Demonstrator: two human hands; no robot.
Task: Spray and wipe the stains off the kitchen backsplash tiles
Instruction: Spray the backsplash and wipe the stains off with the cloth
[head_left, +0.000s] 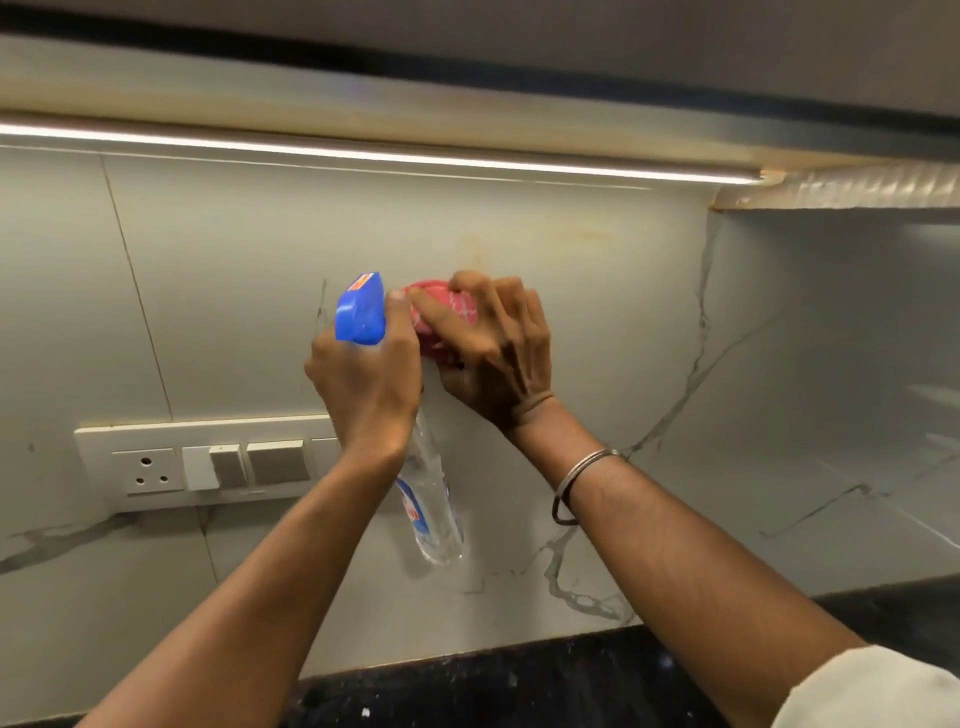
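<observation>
1. Grey, marble-veined backsplash tiles (571, 291) cover the wall. A faint yellowish stain (478, 249) shows on them just above the cloth.
2. Left hand (363, 384) grips the neck of the spray bottle (435, 499), with the fingers curled round it below the blue trigger head (360, 312). The clear bottle body hangs down in front of the tiles, tilted slightly to the right.
3. Right hand (493, 353) presses a bunched red cloth (441, 312) against the tile, with the fingers bent and clutching it. The cloth sits just beside the trigger head, on its right.
4. A metal bangle (587, 465) circles the right wrist.
5. A white switch panel (208, 462) is set in the wall at lower left.
6. A lit light strip (363, 153) runs under the cabinet.
7. A black speckled countertop (519, 686) meets the tiles at the bottom.
</observation>
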